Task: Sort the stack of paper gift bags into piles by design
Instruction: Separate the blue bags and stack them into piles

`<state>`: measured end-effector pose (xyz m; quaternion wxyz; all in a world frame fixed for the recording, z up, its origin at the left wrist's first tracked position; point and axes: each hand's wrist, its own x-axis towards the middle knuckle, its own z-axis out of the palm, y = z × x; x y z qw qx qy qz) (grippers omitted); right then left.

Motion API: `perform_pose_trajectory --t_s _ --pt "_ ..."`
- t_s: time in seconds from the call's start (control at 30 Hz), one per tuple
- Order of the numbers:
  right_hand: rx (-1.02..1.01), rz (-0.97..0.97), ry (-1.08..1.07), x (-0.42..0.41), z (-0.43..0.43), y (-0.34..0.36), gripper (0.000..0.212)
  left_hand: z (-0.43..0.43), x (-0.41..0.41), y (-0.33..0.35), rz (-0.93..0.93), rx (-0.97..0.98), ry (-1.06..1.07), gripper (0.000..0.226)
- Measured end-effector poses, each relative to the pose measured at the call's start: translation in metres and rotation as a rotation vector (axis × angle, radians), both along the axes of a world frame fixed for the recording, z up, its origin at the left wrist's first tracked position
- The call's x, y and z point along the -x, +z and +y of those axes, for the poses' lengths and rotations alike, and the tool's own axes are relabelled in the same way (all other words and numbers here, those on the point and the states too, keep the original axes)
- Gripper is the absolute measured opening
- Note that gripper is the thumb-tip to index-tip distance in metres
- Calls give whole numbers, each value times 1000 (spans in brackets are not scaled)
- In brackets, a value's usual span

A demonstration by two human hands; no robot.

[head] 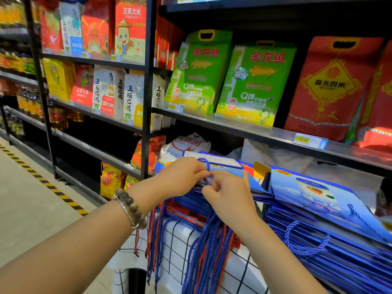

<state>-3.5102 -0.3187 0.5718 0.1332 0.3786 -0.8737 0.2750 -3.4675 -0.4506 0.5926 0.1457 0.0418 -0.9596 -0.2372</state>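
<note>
A mixed stack of flat blue and red gift bags (188,206) lies in front of me, its blue and red cord handles (207,247) hanging over the near edge. My left hand (182,175) and my right hand (227,194) meet over the top of this stack. Both pinch a blue cord handle (205,164) of the top blue bag (222,164). To the right lies a second pile of blue bags (318,200) with a sky-and-jar print, fanned toward me.
The bags rest on a surface covered with a white black-grid cloth (180,236). Black store shelves (148,81) with rice packs rise behind, green ones (250,81) straight ahead. A shelf edge (275,134) overhangs the bags. The aisle floor with a yellow-black stripe (42,179) runs left.
</note>
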Motion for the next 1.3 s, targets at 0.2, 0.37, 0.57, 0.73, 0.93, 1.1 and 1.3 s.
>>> perform_pose_trajectory --t_s 0.2,0.37,0.57,0.73,0.93,1.1,1.3 --pt "-42 34 31 11 10 -2 34 -6 0 0 55 -296 45 41" --pt "-26 16 74 13 15 -4 38 -20 10 2 181 -359 314 33" --pt "-120 141 112 15 24 2 20 -26 6 6 174 -220 446 48" --pt "-15 193 154 18 17 -1 21 -48 0 6 9 -347 562 57" --pt "83 143 272 12 3 0 22 -60 -9 5 2 -935 441 20" --pt "188 13 -135 61 15 41 26 -60 -17 13 141 -923 413 6" --pt "117 -753 -117 101 31 52 41 -53 -18 31 352 -1075 337 6"
